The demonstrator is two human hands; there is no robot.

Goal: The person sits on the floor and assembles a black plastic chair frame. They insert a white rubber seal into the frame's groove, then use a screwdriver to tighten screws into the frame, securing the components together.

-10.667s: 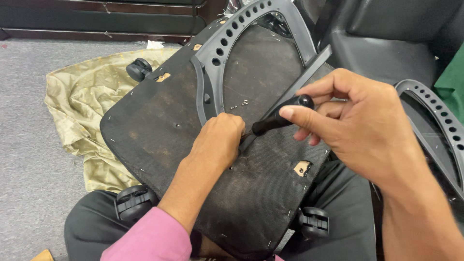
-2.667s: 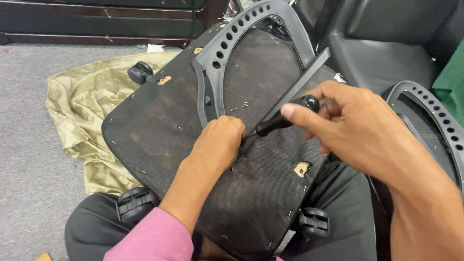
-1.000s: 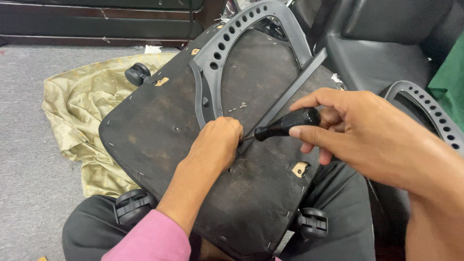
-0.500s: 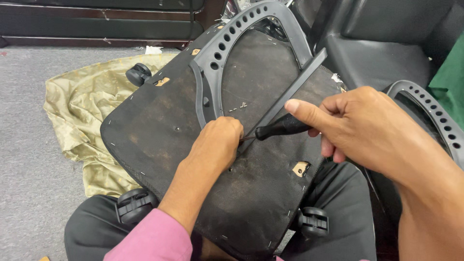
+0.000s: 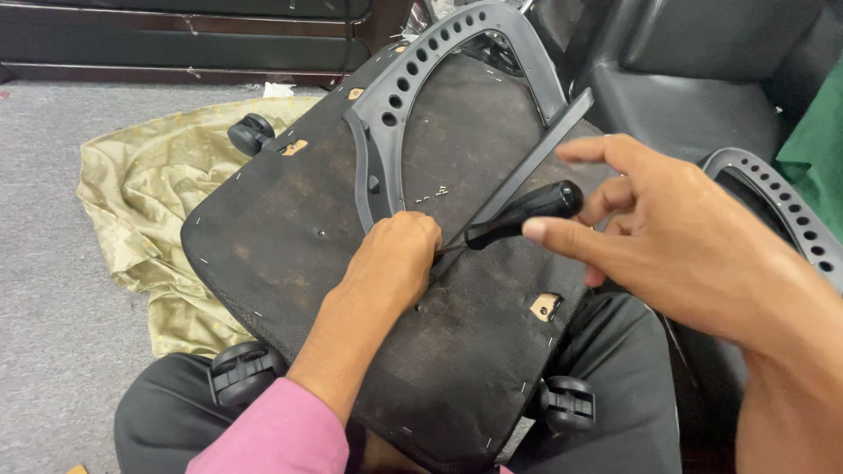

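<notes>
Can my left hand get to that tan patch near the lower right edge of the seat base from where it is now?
Probably yes. The left hand is fisted on the seat base, and the tan patch lies on the same surface with only bare black fabric between them. The screwdriver sits above that path.

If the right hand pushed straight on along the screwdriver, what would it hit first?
Most likely the left hand, closed around the tip of the screwdriver that the right hand grips, on the seat base; depth unclear.
</notes>
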